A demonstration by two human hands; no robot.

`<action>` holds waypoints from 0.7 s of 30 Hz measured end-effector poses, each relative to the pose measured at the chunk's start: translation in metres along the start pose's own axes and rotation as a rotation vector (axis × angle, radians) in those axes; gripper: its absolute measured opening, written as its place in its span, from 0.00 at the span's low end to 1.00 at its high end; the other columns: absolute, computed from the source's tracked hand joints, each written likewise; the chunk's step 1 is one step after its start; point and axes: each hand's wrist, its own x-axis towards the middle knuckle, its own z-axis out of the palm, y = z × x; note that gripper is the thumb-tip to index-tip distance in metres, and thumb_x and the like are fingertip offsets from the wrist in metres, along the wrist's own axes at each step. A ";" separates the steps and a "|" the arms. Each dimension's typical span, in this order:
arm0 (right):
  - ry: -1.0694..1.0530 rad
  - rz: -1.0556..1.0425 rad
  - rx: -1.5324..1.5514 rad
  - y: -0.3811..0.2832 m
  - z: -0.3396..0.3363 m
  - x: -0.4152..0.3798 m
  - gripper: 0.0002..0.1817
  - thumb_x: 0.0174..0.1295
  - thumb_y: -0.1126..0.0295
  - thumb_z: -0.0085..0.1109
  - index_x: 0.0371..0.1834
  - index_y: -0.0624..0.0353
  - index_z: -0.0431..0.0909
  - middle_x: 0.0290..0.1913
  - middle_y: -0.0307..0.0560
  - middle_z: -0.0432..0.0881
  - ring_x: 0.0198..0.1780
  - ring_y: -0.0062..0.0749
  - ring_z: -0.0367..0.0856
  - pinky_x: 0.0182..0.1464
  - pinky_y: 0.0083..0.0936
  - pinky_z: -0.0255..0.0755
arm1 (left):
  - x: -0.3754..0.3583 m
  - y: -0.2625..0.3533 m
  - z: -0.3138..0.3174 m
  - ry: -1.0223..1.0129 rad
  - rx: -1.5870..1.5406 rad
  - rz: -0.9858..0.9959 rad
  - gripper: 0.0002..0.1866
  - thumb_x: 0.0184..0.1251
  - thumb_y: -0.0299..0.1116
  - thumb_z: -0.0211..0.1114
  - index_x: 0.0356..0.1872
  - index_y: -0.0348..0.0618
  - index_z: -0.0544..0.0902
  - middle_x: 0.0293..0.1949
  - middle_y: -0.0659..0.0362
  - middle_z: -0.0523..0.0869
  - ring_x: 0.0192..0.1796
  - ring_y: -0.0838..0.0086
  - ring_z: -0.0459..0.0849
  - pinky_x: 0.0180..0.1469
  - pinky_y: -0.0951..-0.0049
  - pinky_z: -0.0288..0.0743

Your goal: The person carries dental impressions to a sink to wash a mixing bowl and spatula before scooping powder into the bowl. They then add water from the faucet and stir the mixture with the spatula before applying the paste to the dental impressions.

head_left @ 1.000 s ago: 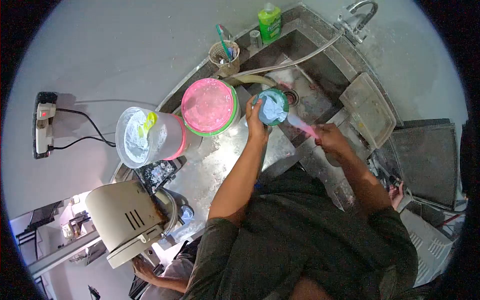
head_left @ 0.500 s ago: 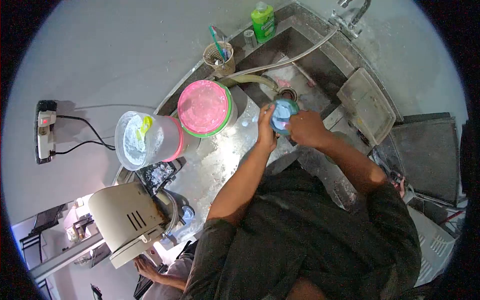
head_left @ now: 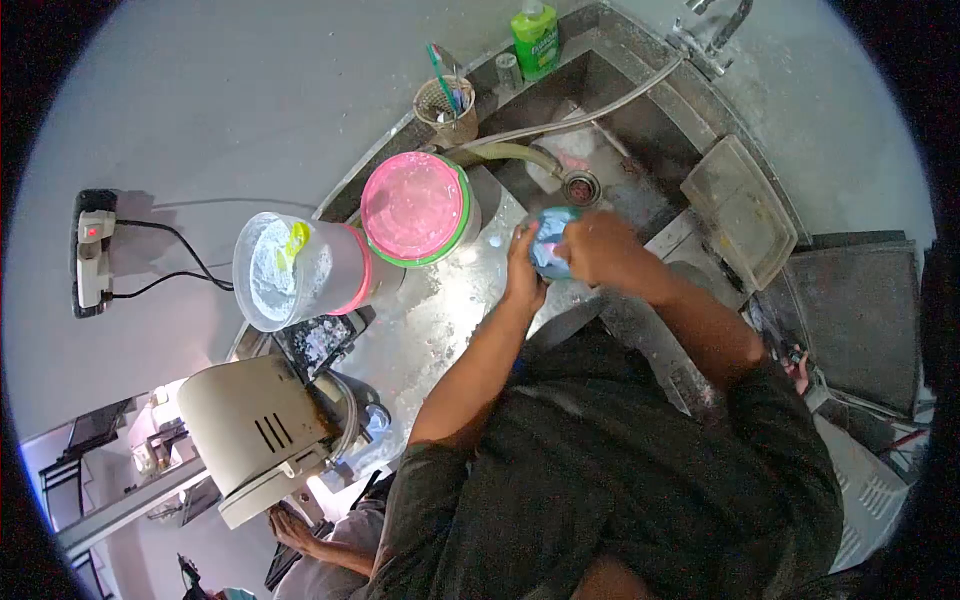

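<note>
My left hand [head_left: 524,265] is wrapped round the near-left side of a small blue-green bowl [head_left: 547,232], holding it over the counter by the sink. Pale bluish-white material shows inside the bowl. My right hand [head_left: 602,250] is closed in a fist at the bowl's right rim, slightly blurred. What it grips is hidden by the fingers. Left of the bowl stands a tub with a pink lid and green rim [head_left: 412,207]. Beside that, an open translucent tub [head_left: 330,272] holds white powder and a yellow scoop [head_left: 293,243].
Behind the bowl lies a dark sink [head_left: 640,165] with a drain and hose [head_left: 515,152]. A green soap bottle [head_left: 535,42] and a basket of brushes [head_left: 445,108] stand at the back. A beige machine [head_left: 255,430] is at left, with another person's hand [head_left: 292,530] below it.
The bowl and both hands have shifted slightly left and down, uncovering more of the drain. My right hand has moved further over the bowl. The camera view has shifted a little.
</note>
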 end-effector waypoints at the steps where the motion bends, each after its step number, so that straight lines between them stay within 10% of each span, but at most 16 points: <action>1: 0.002 -0.004 -0.006 0.006 -0.002 0.005 0.17 0.56 0.59 0.61 0.33 0.65 0.83 0.34 0.62 0.83 0.35 0.54 0.85 0.37 0.46 0.77 | -0.001 -0.002 0.001 0.000 0.057 0.019 0.28 0.65 0.58 0.55 0.57 0.49 0.74 0.51 0.59 0.82 0.51 0.66 0.82 0.46 0.64 0.79; 11: 0.099 0.115 0.000 0.003 0.013 0.005 0.16 0.57 0.58 0.61 0.31 0.62 0.82 0.31 0.62 0.84 0.34 0.53 0.85 0.39 0.47 0.77 | -0.010 0.019 -0.008 -0.074 -0.059 -0.060 0.27 0.66 0.58 0.55 0.57 0.50 0.74 0.52 0.60 0.82 0.52 0.68 0.81 0.50 0.60 0.77; 13: 0.276 -0.251 0.053 -0.003 0.039 -0.004 0.15 0.55 0.59 0.63 0.22 0.61 0.83 0.23 0.60 0.81 0.28 0.55 0.83 0.32 0.47 0.75 | 0.005 0.005 -0.023 -0.049 0.002 0.059 0.26 0.66 0.57 0.55 0.57 0.51 0.74 0.52 0.59 0.82 0.54 0.66 0.81 0.52 0.59 0.78; 17: 0.119 0.050 0.027 0.012 0.011 0.013 0.16 0.55 0.57 0.61 0.24 0.61 0.83 0.24 0.62 0.81 0.29 0.56 0.83 0.34 0.48 0.76 | -0.017 0.010 -0.014 -0.008 -0.116 -0.033 0.25 0.66 0.54 0.55 0.58 0.52 0.73 0.53 0.59 0.81 0.54 0.65 0.81 0.53 0.57 0.77; 21: 0.086 -0.140 -0.041 -0.018 0.019 -0.005 0.17 0.57 0.58 0.59 0.28 0.62 0.83 0.29 0.59 0.84 0.31 0.52 0.84 0.37 0.48 0.77 | -0.013 0.008 -0.021 0.060 -0.004 0.019 0.25 0.68 0.53 0.54 0.59 0.51 0.72 0.56 0.58 0.80 0.54 0.62 0.81 0.52 0.53 0.78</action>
